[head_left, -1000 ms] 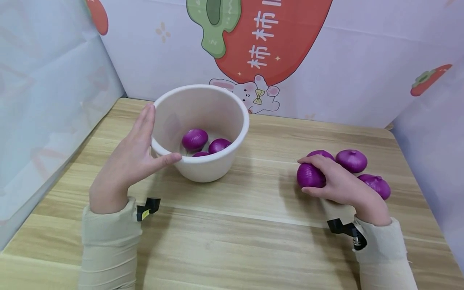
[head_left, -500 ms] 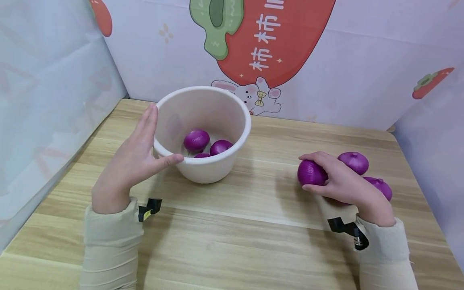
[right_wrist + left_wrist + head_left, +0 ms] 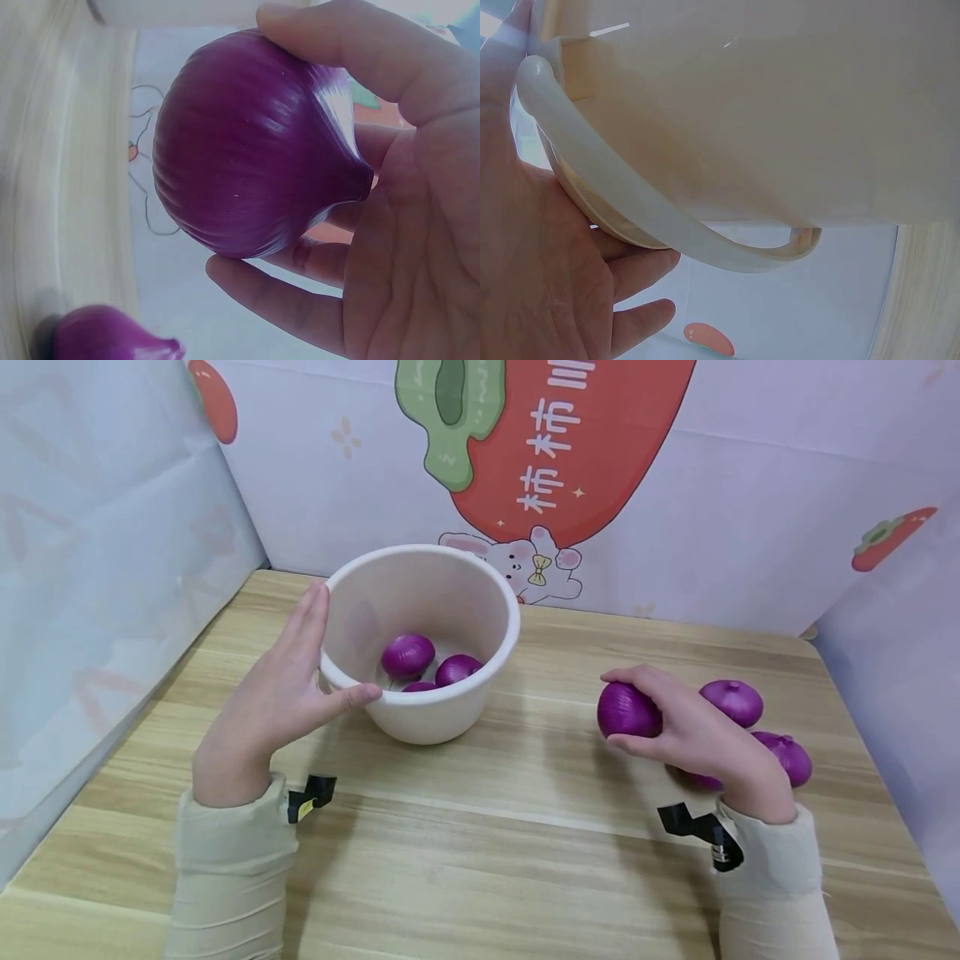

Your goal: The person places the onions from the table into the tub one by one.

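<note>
My left hand (image 3: 273,702) is spread against the rim of the white plastic bucket (image 3: 435,720), thumb and fingers touching, unclenched. My right hand (image 3: 697,727) has thumb and fingers curled round a red onion (image 3: 628,710), seemingly lifted off the wooden surface (image 3: 465,893), well apart from the bucket. I'd carry it high enough to clear the rim, then lower it gently beside the three onions (image 3: 408,656) inside.

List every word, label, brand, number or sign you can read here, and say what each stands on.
"柿柿": sideways on the red fruit printed on the wall sheet; a third character is cut off.
Left black wrist piece: yellow mark, too small to read.
Right black wrist piece: whitish marks, too small.
Bucket, held onion: none seen.
</note>
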A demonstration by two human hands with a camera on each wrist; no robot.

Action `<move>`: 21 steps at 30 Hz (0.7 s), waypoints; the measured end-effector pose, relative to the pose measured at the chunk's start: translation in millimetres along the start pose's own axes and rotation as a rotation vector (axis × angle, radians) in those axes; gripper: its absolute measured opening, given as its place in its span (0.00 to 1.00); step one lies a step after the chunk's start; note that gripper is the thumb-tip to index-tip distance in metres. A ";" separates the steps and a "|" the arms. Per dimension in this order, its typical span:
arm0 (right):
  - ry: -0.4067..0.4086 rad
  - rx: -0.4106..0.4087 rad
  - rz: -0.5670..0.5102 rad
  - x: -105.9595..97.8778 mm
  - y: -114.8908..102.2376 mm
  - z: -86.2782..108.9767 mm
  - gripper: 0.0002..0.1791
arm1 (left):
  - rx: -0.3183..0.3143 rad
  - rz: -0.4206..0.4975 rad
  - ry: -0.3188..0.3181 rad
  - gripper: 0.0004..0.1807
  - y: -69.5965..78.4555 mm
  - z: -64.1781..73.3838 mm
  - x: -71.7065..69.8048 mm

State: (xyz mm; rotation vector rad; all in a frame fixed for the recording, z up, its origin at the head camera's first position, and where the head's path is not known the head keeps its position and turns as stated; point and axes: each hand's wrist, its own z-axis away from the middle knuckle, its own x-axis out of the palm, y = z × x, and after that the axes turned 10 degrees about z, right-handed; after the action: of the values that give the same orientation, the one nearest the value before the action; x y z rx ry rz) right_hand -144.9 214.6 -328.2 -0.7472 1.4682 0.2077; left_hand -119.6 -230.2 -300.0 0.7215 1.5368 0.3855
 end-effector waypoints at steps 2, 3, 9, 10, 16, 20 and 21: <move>0.010 -0.004 -0.002 -0.5 -1.9 -1.4 0.36 | 0.002 -0.003 0.000 0.65 0.9 -0.5 0.1; 0.013 -0.003 -0.004 -0.7 -2.8 -2.0 0.36 | 0.003 -0.003 0.000 0.65 1.3 -0.6 0.2; 0.024 -0.014 -0.028 -3.8 -8.2 -5.3 0.36 | 0.005 -0.005 -0.005 0.65 1.8 -0.2 1.1; 0.027 -0.019 -0.029 -4.5 -8.9 -6.0 0.36 | 0.005 -0.004 -0.006 0.65 1.7 0.0 1.1; 0.043 -0.052 -0.039 -8.6 -13.3 -12.1 0.36 | 0.005 -0.002 -0.003 0.65 1.2 0.8 0.7; 0.053 -0.063 -0.043 -12.4 -17.8 -16.5 0.37 | 0.004 -0.002 0.001 0.65 1.5 0.9 -0.2; 0.055 -0.064 -0.046 -13.3 -18.9 -17.5 0.37 | 0.004 -0.002 0.002 0.65 1.6 0.9 -0.5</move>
State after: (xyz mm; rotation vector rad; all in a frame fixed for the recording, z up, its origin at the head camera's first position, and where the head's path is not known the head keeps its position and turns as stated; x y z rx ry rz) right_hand -150.5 194.4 -308.3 -0.8435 1.5011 0.2016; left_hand -118.4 -229.5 -298.7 0.7227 1.5406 0.3812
